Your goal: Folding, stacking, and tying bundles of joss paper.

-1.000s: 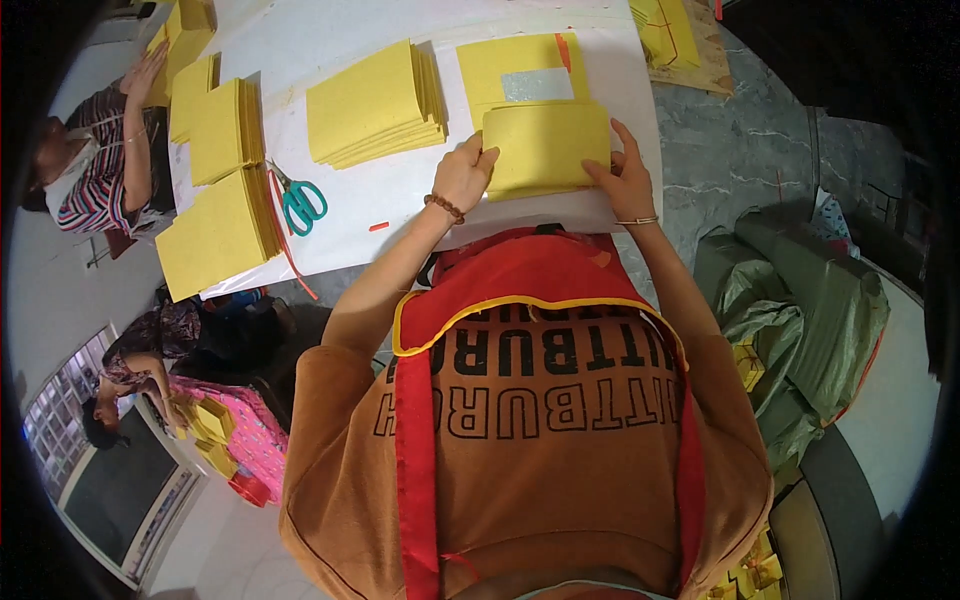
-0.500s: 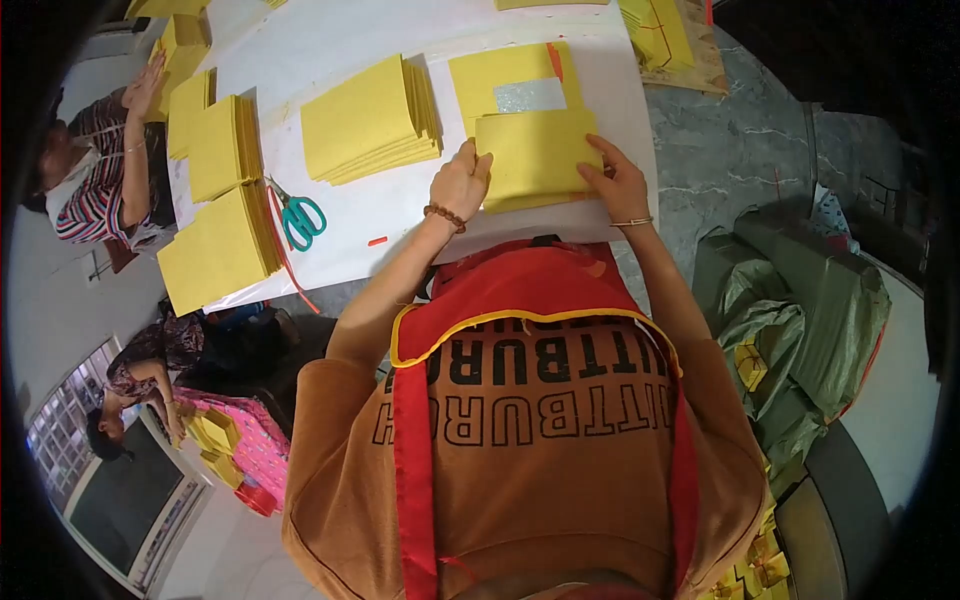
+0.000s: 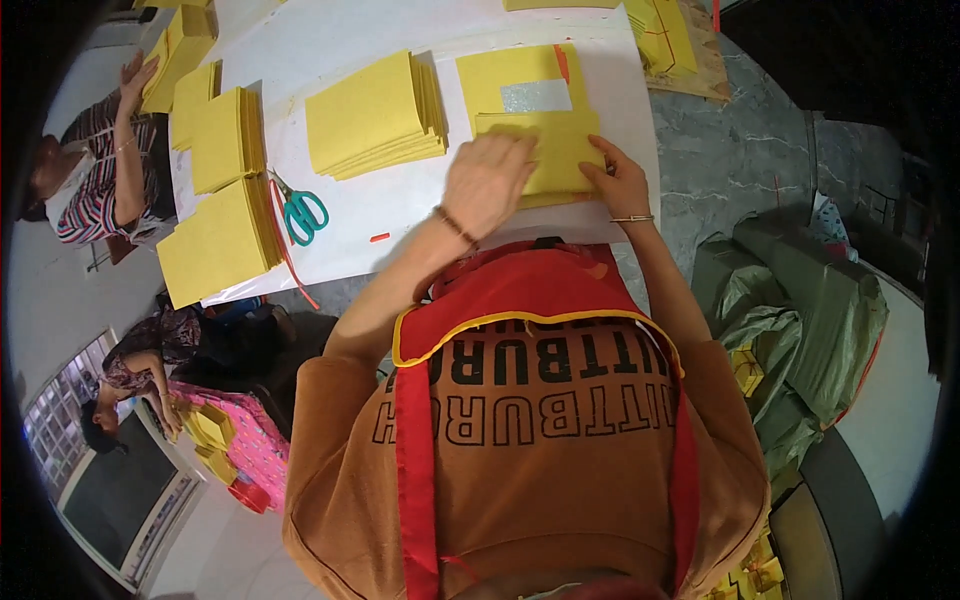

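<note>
A sheet of yellow paper [image 3: 565,150], its near part doubled over, lies on the white table in front of me. On its upper part sits a silvery rectangle [image 3: 537,96], with a thin red strip [image 3: 562,66] beside it. My left hand [image 3: 490,185], slightly blurred, lies over the left of the folded part, fingers stretched across the paper. With thumb and fingers, my right hand [image 3: 620,185] pinches the paper's right edge. To the left stands a neat stack of yellow paper [image 3: 365,115]. Green-handled scissors [image 3: 303,214] rest further left.
More yellow stacks [image 3: 225,140] line the table's left side, with a long red strip [image 3: 285,240] nearby. A small red scrap [image 3: 380,238] lies near the front edge. One person [image 3: 105,175] is across on the left, another [image 3: 150,370] lower left. Green-wrapped bundles [image 3: 810,300] stand right.
My left hand has moved from the paper's left edge to the right, onto the folded part. My right hand has kept its place at the right edge.
</note>
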{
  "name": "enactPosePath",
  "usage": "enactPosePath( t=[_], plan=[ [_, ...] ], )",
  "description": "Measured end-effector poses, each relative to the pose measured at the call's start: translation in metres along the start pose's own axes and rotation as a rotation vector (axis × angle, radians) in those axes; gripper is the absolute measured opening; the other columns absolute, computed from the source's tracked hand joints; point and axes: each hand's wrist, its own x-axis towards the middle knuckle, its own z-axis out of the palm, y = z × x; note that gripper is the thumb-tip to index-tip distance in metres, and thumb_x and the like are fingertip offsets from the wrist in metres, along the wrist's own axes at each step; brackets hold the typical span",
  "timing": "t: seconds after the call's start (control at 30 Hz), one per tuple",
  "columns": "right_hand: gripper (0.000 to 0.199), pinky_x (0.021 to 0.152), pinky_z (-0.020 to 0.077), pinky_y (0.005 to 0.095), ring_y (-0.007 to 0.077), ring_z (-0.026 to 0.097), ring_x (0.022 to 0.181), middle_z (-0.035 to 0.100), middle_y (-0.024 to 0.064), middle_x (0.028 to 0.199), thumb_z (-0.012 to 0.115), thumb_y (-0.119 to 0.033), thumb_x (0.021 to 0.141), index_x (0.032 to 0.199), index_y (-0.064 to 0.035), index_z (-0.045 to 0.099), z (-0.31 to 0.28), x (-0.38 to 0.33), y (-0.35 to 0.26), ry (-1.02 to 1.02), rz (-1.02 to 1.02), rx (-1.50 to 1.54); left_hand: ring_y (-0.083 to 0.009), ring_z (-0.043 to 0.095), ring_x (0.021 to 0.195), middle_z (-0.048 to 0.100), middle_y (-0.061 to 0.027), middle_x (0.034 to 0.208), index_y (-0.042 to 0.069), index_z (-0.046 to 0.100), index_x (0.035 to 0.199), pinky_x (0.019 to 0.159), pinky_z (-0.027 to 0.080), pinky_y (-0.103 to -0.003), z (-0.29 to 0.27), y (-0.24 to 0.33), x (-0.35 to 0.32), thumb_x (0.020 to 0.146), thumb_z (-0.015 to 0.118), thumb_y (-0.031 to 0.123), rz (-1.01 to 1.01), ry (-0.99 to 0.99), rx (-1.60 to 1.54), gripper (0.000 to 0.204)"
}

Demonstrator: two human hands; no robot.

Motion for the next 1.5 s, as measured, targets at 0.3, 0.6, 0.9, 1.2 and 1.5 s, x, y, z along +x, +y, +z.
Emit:
enactPosePath(
  t=[0.3, 0.6, 0.9, 1.2, 1.5],
  plan=[
    [0.053, 0.082, 0.0388, 0.0407, 0.0191, 0.054, 0.093, 0.056, 0.0076, 0.107, 0.064, -0.028, 0.074, 0.123, -0.0162, 0.049, 0.003, -0.025, -0.033, 0.127, -0.154, -0.511, -0.0301, 0.027, 0.126, 0.033, -0.0132, 0.135, 0.016, 0.039, 0.130, 0.101, 0.020, -0.050, 0.071, -0.010, 0.008, 0.078, 0.055, 0.046, 0.093, -0.064, 0.126, 0.062],
    [0.064, 0.100, 0.0108, 0.0594, 0.0248, 0.023, 0.131, 0.027, 0.0087, 0.141, 0.045, -0.046, 0.083, 0.133, -0.0078, 0.033, 0.010, -0.040, -0.007, -0.065, -0.565, -0.976, -0.0309, 0.033, 0.120, 0.040, -0.0138, 0.128, 0.010, 0.047, 0.121, 0.095, 0.028, -0.048, 0.057, -0.017, 0.008, 0.073, 0.063, 0.038, 0.231, 0.000, -0.042, 0.058],
    [0.044, 0.101, 0.0258, 0.0323, 0.0196, 0.038, 0.122, 0.040, 0.0116, 0.132, 0.047, -0.019, 0.089, 0.129, -0.0014, 0.039, -0.027, -0.016, -0.009, -0.184, -0.187, 0.186, -0.0276, 0.045, 0.101, 0.048, -0.0214, 0.116, 0.002, 0.048, 0.117, 0.077, 0.040, -0.042, 0.054, 0.004, 0.010, 0.069, 0.061, 0.028, 0.290, -0.208, 0.347, 0.056],
    [0.043, 0.094, 0.0362, 0.0321, 0.0231, 0.047, 0.110, 0.040, 0.0128, 0.129, 0.042, -0.014, 0.091, 0.131, 0.0002, 0.033, -0.012, -0.040, -0.022, 0.204, -0.192, 0.338, -0.0269, 0.054, 0.086, 0.056, -0.0139, 0.102, 0.002, 0.046, 0.118, 0.067, 0.046, -0.036, 0.028, 0.006, 0.018, 0.073, 0.056, 0.016, 0.222, -0.135, 0.231, 0.048],
    [0.040, 0.089, 0.0398, 0.0323, 0.0224, 0.051, 0.103, 0.049, 0.0129, 0.118, 0.046, -0.011, 0.087, 0.126, -0.0036, 0.042, -0.005, -0.029, 0.001, 0.016, -0.333, -0.027, -0.0291, 0.053, 0.099, 0.056, -0.0118, 0.109, 0.009, 0.050, 0.119, 0.083, 0.042, -0.038, -0.100, -0.082, -0.005, 0.066, 0.056, 0.002, 0.206, 0.653, 0.406, 0.054]
  ],
)
